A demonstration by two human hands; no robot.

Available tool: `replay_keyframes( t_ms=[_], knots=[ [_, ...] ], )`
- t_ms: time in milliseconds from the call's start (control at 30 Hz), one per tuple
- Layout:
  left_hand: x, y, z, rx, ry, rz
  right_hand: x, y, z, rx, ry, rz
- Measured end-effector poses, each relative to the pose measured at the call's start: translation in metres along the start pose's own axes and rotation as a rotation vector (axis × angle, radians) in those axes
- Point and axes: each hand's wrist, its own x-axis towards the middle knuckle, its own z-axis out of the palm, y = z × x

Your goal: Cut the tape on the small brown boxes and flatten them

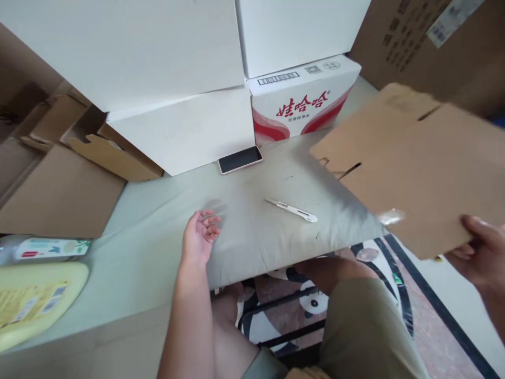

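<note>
My right hand [479, 250] grips the near edge of a flat brown cardboard sheet [418, 163] with cut slots, held up above the grey-green cushion [252, 231] at the right. My left hand [201, 234] rests palm up on the cushion with its fingers loosely curled and nothing in it. A white utility knife [292, 209] lies on the cushion between my hands, nearer the left one. A phone [240, 159] lies face up further back, against the white boxes.
White boxes [158, 79] and a red-and-white printed carton [303, 100] are stacked behind. Folded brown cardboard [59, 179] lies at the left, with a yellow bottle [35, 300] and a labelled pack [47, 247] near it. My knees and a panda-patterned mat [307, 305] are below.
</note>
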Motion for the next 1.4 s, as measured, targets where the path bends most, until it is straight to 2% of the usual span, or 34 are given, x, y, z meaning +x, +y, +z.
replay_keyframes(
  t_ms=[100, 200, 233, 300, 367, 400, 467, 533, 633, 733, 867, 967, 1033, 1167, 1267, 1333, 1400],
  knots=[
    [0.002, -0.005, 0.004, 0.017, -0.021, -0.014, 0.019, -0.008, -0.003, 0.261, 0.279, 0.035],
    [0.005, -0.011, 0.007, 0.024, -0.041, -0.007, 0.067, -0.025, 0.009, 0.292, 0.419, 0.069],
    [0.006, -0.012, 0.007, 0.027, -0.051, -0.002, 0.087, -0.033, 0.015, 0.28, 0.412, 0.053],
    [0.008, -0.015, 0.007, 0.036, -0.071, 0.001, 0.122, -0.049, 0.028, 0.325, 0.313, -0.064],
    [0.01, -0.015, 0.006, 0.037, -0.073, 0.002, 0.141, -0.064, 0.043, 0.395, 0.072, -0.135],
    [0.011, -0.015, 0.005, 0.032, -0.069, 0.005, 0.142, -0.069, 0.05, 0.399, 0.001, -0.146],
    [0.013, -0.013, 0.004, 0.015, -0.059, 0.012, 0.129, -0.074, 0.064, 0.391, -0.151, -0.15],
    [0.013, -0.011, 0.003, -0.015, -0.051, 0.025, 0.103, -0.071, 0.076, 0.364, -0.321, -0.106],
    [0.009, -0.007, 0.002, -0.083, -0.04, 0.048, 0.066, -0.063, 0.093, 0.32, -0.43, -0.047],
    [0.0, -0.005, -0.002, -0.127, -0.072, 0.036, 0.039, -0.064, 0.113, 0.24, -0.527, -0.105],
    [-0.012, -0.001, -0.019, -0.188, -0.121, 0.06, 0.002, -0.088, 0.15, 0.029, -0.681, -0.239],
    [-0.017, 0.006, -0.04, -0.23, -0.107, 0.139, -0.031, -0.114, 0.193, -0.145, -0.811, -0.429],
    [-0.019, 0.01, -0.055, -0.237, -0.121, 0.191, -0.054, -0.128, 0.229, -0.226, -0.898, -0.57],
    [-0.02, 0.021, -0.082, -0.271, -0.128, 0.226, -0.105, -0.158, 0.318, -0.239, -1.057, -0.826],
    [-0.017, 0.03, -0.096, -0.339, -0.133, 0.203, -0.144, -0.191, 0.391, -0.194, -1.14, -1.049],
    [-0.014, 0.035, -0.102, -0.378, -0.13, 0.182, -0.163, -0.219, 0.438, -0.164, -1.105, -1.163],
    [-0.012, 0.038, -0.108, -0.402, -0.125, 0.177, -0.172, -0.247, 0.479, -0.231, -0.989, -1.28]
  ],
)
